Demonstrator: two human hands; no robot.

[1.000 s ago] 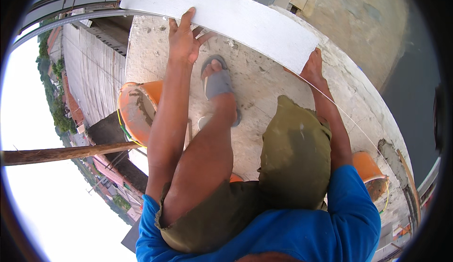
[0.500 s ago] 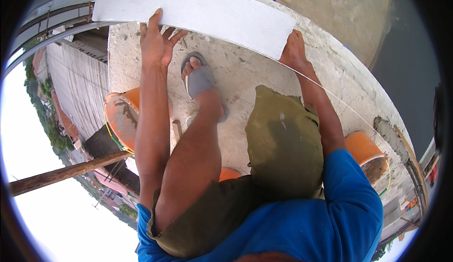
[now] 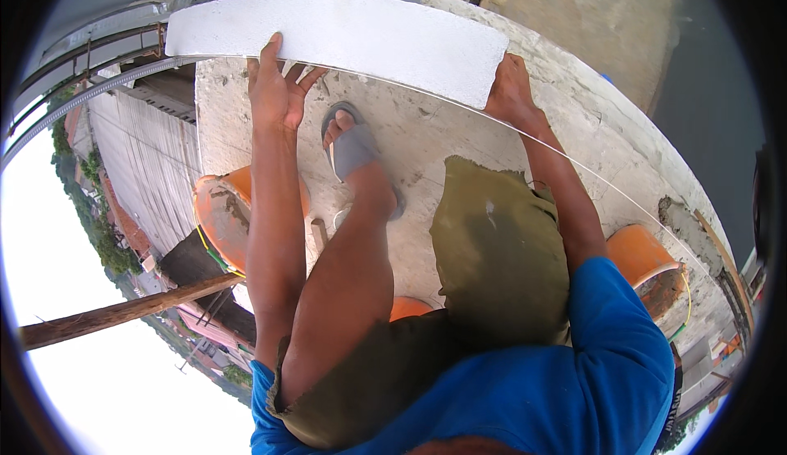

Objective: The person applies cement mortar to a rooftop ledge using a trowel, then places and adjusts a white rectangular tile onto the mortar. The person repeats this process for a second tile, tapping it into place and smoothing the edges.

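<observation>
A long white block (image 3: 352, 38), which looks like lightweight concrete, lies across the far side of the view. My left hand (image 3: 277, 96) is on its near edge left of the middle, with the thumb over the white face and the fingers reaching under the edge. Around the block's right end wraps my right hand (image 3: 512, 93), its fingertips partly hidden. A thin white string (image 3: 608, 188) runs along the block's near edge and on past my right forearm. What lies beneath the block is hidden.
Orange buckets with mortar residue stand left (image 3: 223, 219) and right (image 3: 635, 254); part of another shows between my legs. My sandalled foot (image 3: 354, 150) rests on the rough concrete slab (image 3: 418, 123). A wooden pole (image 3: 123, 311) juts in at left, beside a drop towards roofs.
The whole view has shifted slightly, so the block and surroundings sit a little lower in the picture. Both hands keep the same places on the block.
</observation>
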